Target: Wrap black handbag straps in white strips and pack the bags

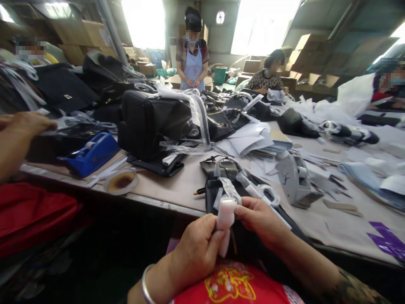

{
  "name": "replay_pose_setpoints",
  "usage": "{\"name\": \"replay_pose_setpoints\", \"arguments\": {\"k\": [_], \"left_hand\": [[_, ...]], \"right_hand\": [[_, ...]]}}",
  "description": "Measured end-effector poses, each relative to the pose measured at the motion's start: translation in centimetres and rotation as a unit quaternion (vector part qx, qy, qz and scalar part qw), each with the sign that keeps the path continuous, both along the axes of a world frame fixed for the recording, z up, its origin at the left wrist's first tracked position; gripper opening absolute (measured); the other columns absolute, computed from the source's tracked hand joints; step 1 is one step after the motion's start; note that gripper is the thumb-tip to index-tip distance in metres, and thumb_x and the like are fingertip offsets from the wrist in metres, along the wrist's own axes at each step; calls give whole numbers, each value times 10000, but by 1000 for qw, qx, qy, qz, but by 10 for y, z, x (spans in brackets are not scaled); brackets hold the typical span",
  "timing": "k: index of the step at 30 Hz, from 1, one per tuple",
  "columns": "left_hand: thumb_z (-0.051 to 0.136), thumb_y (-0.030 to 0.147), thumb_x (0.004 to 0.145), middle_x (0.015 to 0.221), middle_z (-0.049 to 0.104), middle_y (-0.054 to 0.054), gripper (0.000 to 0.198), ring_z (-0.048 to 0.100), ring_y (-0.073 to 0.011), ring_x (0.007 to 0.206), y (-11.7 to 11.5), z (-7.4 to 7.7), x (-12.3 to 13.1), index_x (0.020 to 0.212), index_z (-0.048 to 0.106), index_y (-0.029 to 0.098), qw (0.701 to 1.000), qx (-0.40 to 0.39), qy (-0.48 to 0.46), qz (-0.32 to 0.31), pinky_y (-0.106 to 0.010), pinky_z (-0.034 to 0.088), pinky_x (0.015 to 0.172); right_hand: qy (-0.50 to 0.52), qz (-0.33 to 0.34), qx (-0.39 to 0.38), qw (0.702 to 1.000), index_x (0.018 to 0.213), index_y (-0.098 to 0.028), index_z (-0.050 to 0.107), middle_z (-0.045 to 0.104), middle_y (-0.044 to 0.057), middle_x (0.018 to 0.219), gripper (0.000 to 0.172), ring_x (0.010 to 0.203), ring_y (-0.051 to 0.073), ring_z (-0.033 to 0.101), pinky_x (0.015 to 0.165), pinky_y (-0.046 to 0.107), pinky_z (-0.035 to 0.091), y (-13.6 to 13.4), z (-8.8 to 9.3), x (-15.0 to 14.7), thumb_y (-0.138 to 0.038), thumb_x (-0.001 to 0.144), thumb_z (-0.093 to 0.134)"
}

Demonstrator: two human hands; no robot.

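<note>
My left hand (198,242) is closed round a folded strip of white foam wrap (226,215) just off the table's front edge. With thumb and fingers, my right hand (257,215) pinches the wrap's right side near the top. What lies inside the wrap, if anything, is hidden. Right behind my hands a black bag (218,185) lies at the table edge. Clear plastic film covers its handles, and an orange-tipped zip pull sticks out on its left.
The table (177,190) carries a blue tape dispenser (91,154), a tape roll (121,180), a large black bag (152,118), paper sheets (249,139) and a grey tape dispenser (295,179). A co-worker's hand (28,124) reaches in at left. Several people work beyond.
</note>
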State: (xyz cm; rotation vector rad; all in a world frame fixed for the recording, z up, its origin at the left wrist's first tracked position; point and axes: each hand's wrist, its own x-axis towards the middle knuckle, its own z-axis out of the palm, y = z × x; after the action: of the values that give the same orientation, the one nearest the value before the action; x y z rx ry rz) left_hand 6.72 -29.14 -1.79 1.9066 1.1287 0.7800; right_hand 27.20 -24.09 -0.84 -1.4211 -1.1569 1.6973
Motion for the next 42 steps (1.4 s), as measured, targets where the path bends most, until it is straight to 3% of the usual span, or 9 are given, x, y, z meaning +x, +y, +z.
{"name": "replay_pose_setpoints", "arguments": {"k": [7,12,17,21,26,31,37,39,42], "left_hand": [[465,244,962,873,637,-60,184,599,-182,784,-2,4,-3,942,634,173,999,-37,20,-6,-296,463,732],[550,265,918,890,690,-54,127,645,-191,805,-5,4,0,980,620,179,996,-91,-1,27,-293,482,740],[639,311,865,897,731,-51,399,684,-210,806,-4,7,3,1229,566,165,982,-172,-20,74,-290,506,740],[578,389,909,951,747,-80,301,695,-237,870,-2,12,0,1096,679,177,982,-185,-20,39,-292,514,772],[539,471,930,998,750,-96,368,710,-246,858,0,16,-1,1097,690,180,971,-234,-31,36,-305,537,748],[489,563,948,949,740,-117,504,669,-186,561,3,20,2,1241,567,160,914,-399,-80,4,-276,512,498],[514,594,941,893,722,-93,538,587,-112,466,2,15,7,1259,477,161,849,-501,-167,3,-201,422,432],[500,597,944,927,729,-108,522,593,-116,486,1,11,8,1223,504,157,859,-479,-182,1,-207,429,437],[484,581,946,893,736,-89,472,633,-157,557,1,9,7,1159,570,169,903,-407,-138,1,-247,476,496]], "right_hand": [[46,-4,-33,998,668,-159,564,437,-50,570,328,513,69,312,470,223,206,-19,-4,-20,-432,740,732],[79,-21,-103,991,676,-174,520,371,-76,534,279,461,50,235,439,213,131,-26,-13,-20,-376,744,701],[111,-35,-120,986,710,-172,534,351,-88,541,312,446,33,188,423,191,116,-31,-18,-24,-414,774,721],[131,-19,-98,986,669,-172,509,352,-84,536,368,431,29,227,408,184,143,-33,-22,-28,-435,796,733],[158,-10,-111,981,655,-177,478,326,-94,541,435,423,22,227,405,178,156,-34,-20,-30,-466,778,778],[175,18,-115,978,660,-175,476,353,-86,550,452,416,21,274,405,168,198,-34,-19,-27,-486,827,758],[150,47,-129,979,713,-172,525,413,-70,557,446,419,45,387,410,166,264,-34,-19,-24,-534,808,767],[157,54,-134,977,722,-168,550,428,-61,564,408,430,56,409,419,175,276,-33,-16,-22,-504,808,765],[188,56,-143,970,733,-152,605,458,-43,587,306,462,58,386,443,187,278,-31,-11,-16,-385,728,803]]}}
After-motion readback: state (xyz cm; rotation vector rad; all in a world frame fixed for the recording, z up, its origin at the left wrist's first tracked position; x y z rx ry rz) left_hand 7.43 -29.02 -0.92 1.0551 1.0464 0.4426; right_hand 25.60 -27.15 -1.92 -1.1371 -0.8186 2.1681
